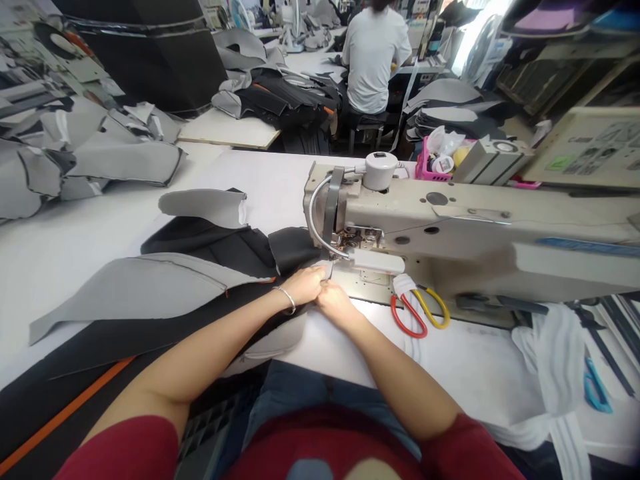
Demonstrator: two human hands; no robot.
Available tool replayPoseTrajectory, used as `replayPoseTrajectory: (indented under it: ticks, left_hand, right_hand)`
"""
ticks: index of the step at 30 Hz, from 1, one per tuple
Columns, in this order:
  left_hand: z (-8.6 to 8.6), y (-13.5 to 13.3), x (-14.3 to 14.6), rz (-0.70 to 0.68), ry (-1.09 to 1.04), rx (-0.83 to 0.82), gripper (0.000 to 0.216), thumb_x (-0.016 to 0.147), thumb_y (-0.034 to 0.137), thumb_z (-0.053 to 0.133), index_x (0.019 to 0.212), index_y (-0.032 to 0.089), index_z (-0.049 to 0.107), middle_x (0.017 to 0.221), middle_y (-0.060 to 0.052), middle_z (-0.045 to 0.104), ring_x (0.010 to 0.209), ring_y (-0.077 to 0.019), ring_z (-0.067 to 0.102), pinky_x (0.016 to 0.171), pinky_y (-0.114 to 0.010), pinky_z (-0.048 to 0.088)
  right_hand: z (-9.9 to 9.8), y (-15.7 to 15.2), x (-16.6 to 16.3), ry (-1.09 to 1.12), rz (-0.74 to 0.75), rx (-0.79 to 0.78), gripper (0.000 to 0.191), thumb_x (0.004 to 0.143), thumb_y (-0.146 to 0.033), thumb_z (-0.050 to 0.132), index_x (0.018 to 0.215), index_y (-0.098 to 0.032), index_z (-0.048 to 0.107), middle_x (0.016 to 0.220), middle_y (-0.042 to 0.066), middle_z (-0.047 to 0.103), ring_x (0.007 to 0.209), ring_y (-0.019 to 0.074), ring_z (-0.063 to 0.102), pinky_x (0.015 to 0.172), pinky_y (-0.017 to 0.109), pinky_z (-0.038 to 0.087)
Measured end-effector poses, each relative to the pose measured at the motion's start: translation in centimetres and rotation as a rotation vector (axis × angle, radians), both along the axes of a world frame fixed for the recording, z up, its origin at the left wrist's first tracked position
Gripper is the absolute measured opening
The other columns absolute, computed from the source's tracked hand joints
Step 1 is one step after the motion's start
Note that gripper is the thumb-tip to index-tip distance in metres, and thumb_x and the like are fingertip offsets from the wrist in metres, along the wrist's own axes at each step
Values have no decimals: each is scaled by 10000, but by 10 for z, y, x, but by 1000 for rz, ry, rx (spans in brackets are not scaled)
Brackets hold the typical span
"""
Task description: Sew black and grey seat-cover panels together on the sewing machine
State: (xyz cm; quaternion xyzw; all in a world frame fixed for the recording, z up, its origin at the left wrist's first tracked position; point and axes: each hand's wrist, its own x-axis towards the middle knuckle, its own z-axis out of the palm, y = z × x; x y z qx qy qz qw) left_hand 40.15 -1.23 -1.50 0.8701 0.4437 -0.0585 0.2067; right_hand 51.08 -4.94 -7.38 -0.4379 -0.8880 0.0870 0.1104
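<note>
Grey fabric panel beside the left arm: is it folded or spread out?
Spread out: the grey fabric panel lies flat on the table, touching black fabric.

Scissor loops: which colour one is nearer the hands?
The red loop: it lies towards the right hand, while the yellow loop sits beyond it, farther away.

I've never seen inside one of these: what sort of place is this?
Most likely a sewing workshop, perhaps for upholstery. An industrial sewing machine stands on the table, cut grey and black fabric pieces lie piled around, and another person sits farther back.
</note>
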Motion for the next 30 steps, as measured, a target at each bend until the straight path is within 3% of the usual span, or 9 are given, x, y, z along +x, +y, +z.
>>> replayPoseTrajectory:
  ticks: [9, 13, 17, 21, 25, 28, 30]
  left_hand:
    - [-4, -1, -2, -39, -16, 24, 302, 735, 124, 343, 978, 166, 518, 1051, -57, 553, 992, -157, 505, 858, -250, 402]
    - [1, 4, 8, -25, 33, 103, 257, 749, 153, 339, 892, 157, 552, 951, -60, 573, 858, -157, 552, 761, -247, 438]
    - [7, 9, 15, 18, 131, 211, 240, 747, 210, 366, 877, 176, 564, 969, -53, 573, 856, -175, 562, 729, -259, 438]
    - [23, 12, -7, 77, 249, 199, 280, 722, 391, 427, 866, 185, 552, 913, -59, 599, 835, -212, 574, 675, -274, 441]
    - [50, 9, -41, 8, 382, 126, 378, 646, 498, 510, 848, 178, 522, 826, -66, 619, 784, -238, 580, 643, -294, 437]
    - [61, -7, -49, -71, 440, 226, 288, 680, 380, 528, 880, 175, 499, 871, -77, 610, 808, -233, 570, 691, -315, 428]
    - [59, -22, -43, -171, 397, 214, 175, 718, 244, 483, 881, 182, 496, 878, -70, 602, 834, -207, 561, 716, -300, 423]
  right_hand:
    - [-6, -2, -2, 36, -21, 3, 200, 790, -186, 449, 787, -109, 634, 795, 84, 625, 798, 172, 529, 756, 275, 389]
    - [-6, 6, 0, 55, -77, 14, 218, 798, -144, 413, 790, -90, 624, 814, 98, 616, 812, 174, 524, 758, 268, 391]
    - [-2, 11, 1, 72, -132, 41, 230, 798, -110, 384, 890, -55, 588, 899, 129, 589, 862, 180, 509, 777, 271, 393]
    - [13, 0, 0, 71, -67, 67, 189, 801, -115, 391, 837, -104, 576, 811, 81, 586, 798, 160, 514, 759, 265, 396]
    - [31, -23, -2, 7, 77, 139, 146, 809, -110, 400, 818, -128, 545, 797, 64, 571, 790, 151, 511, 805, 288, 369]
    - [36, -41, -8, -76, 116, 133, 129, 803, -94, 404, 774, -109, 529, 758, 88, 571, 759, 168, 525, 769, 319, 381]
    - [34, -52, -15, -109, 111, 95, 141, 799, -75, 392, 773, -104, 527, 724, 98, 575, 711, 176, 536, 697, 322, 401]
